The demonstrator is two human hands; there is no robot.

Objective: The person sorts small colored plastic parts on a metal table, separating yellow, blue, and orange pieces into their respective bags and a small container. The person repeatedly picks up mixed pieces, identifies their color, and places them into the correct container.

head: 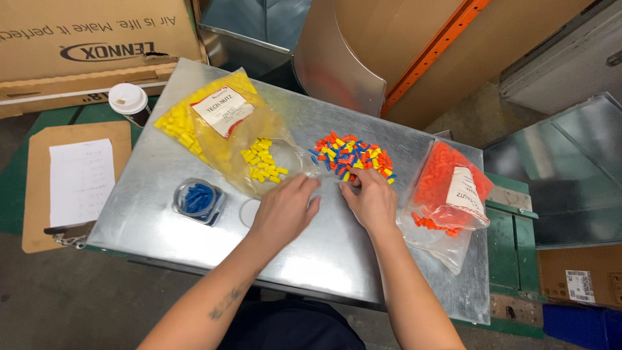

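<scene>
A mixed pile of small orange, blue and yellow wire connectors [352,155] lies in the middle of a metal sheet table [162,194]. My right hand [370,198] rests at the pile's near edge, fingertips among the pieces. My left hand [285,209] lies flat just left of it, fingers touching the open mouth of a clear bag of yellow connectors [217,126]. I cannot tell if either hand pinches a piece. A clear jar of blue connectors [198,200] lies on its side to the left. A bag of orange connectors [448,189] sits at the right.
A white jar lid [248,212] lies beside the jar. A lidded paper cup [129,102] stands at the table's far left corner. A clipboard with paper [76,183] lies to the left. Cardboard boxes [84,45] and sheet metal ducts [337,58] stand behind.
</scene>
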